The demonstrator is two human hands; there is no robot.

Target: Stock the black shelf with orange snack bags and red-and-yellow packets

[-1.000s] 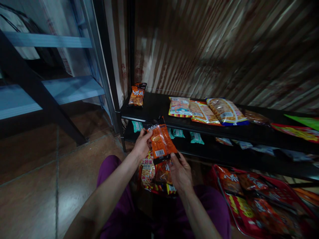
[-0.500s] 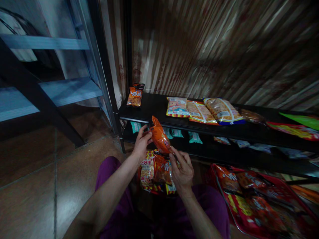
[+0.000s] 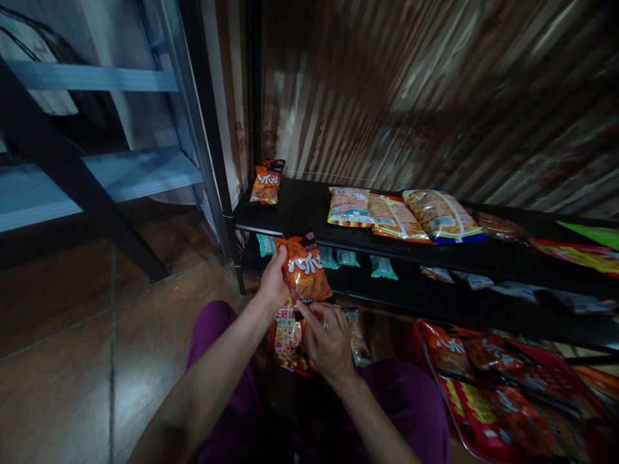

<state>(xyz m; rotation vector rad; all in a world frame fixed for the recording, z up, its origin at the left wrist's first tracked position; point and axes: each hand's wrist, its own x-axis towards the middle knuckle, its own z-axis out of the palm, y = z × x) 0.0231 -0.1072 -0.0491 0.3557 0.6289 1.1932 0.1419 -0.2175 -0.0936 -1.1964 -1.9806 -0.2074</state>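
My left hand grips the left side of an orange snack bag, its printed front turned towards me and its top tilted slightly. My right hand is at the bag's lower edge, fingertips closed there on its lower left corner. Whether a second bag lies behind it, I cannot tell. Below my hands, between my knees, are a white and red snack bag and another snack bag, partly hidden by my right hand. A similar orange bag stands on the black shelf at its left end.
Several snack bags lie along the top shelf. Small turquoise packets are on the tier below. At my right is a red basket with several packets. On the left stands a blue-stepped metal frame.
The orange bag has turned from its back to its printed front and is more upright. My right hand has shifted left and down along its lower edge.
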